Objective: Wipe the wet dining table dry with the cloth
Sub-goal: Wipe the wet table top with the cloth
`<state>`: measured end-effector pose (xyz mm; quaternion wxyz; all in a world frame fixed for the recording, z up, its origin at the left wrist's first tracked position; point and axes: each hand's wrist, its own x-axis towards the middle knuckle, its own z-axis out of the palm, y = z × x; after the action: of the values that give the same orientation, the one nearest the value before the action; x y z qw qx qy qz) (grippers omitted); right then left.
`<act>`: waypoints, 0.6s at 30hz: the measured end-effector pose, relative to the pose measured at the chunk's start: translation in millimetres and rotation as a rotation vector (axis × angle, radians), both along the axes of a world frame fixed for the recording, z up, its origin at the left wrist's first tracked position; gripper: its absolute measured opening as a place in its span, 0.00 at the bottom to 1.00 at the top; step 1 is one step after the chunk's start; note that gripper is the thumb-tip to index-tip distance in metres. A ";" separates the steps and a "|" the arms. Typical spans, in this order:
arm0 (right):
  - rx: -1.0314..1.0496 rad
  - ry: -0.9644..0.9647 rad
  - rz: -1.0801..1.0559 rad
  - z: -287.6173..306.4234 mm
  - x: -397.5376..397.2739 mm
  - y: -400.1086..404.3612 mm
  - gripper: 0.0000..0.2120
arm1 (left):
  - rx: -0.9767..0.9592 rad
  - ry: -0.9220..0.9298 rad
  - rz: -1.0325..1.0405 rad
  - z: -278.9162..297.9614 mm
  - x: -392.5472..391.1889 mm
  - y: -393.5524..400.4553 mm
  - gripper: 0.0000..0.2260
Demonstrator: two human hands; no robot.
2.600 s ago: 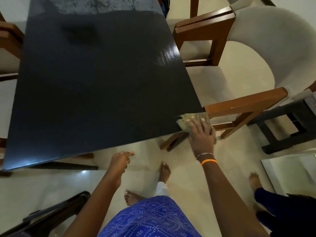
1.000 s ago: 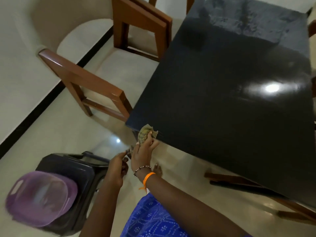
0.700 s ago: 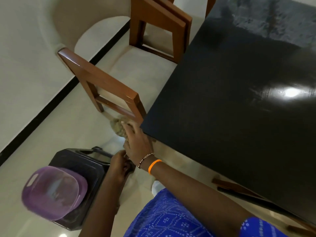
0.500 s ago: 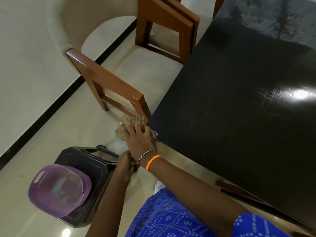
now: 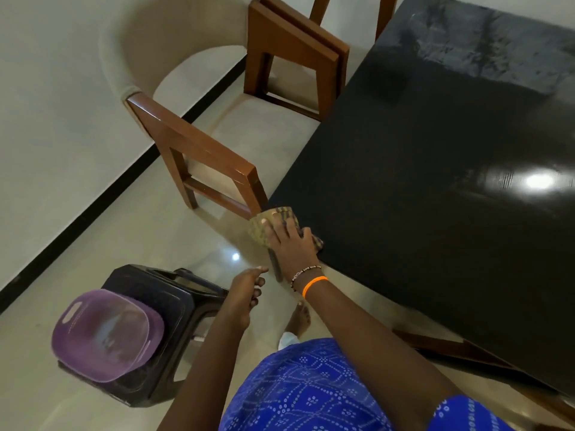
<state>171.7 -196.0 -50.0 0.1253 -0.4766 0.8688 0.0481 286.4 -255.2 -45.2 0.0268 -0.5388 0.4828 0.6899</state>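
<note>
Head view, looking down, and I start at the far left: a purple plastic basin (image 5: 107, 336) sits on a black stool (image 5: 161, 325), just left of and below my left hand (image 5: 245, 289). That hand hangs over the pale floor (image 5: 130, 244) with its fingers loosely curled and its forefinger reaching toward the right; it holds nothing and touches nothing I can make out. Up and to the left of my right hand (image 5: 291, 244) stands a wooden chair (image 5: 199, 150) with a cream seat, its near arm close to the table corner. My right hand lies flat, fingers straight and spread, palm down on the cloth (image 5: 264, 225), pressing it onto the near corner of the table (image 5: 435, 181). The cloth is a crumpled, brownish checked rag; part of it overhangs the table edge to the hand's left, and a fold shows on the hand's right. An orange band and a bead bracelet circle that wrist. Right of the hand the dark tabletop stretches away, glossy, with a bright light reflection, and a dull streaked patch at its far end.
</note>
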 end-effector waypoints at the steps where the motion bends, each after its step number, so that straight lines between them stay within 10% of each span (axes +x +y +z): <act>1: 0.010 0.014 -0.023 -0.7 1.5 13.5 0.40 | -0.004 0.000 -0.017 0.1 1.2 7.1 0.08; 18: 0.100 0.331 -0.325 0.5 14.1 232.2 0.35 | 0.166 0.070 -0.407 15.8 -26.4 156.8 0.09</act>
<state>185.8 36.2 -49.5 0.0109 -0.3094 0.9393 0.1478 260.0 -98.4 -29.4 0.1930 -0.4018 0.5237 0.7259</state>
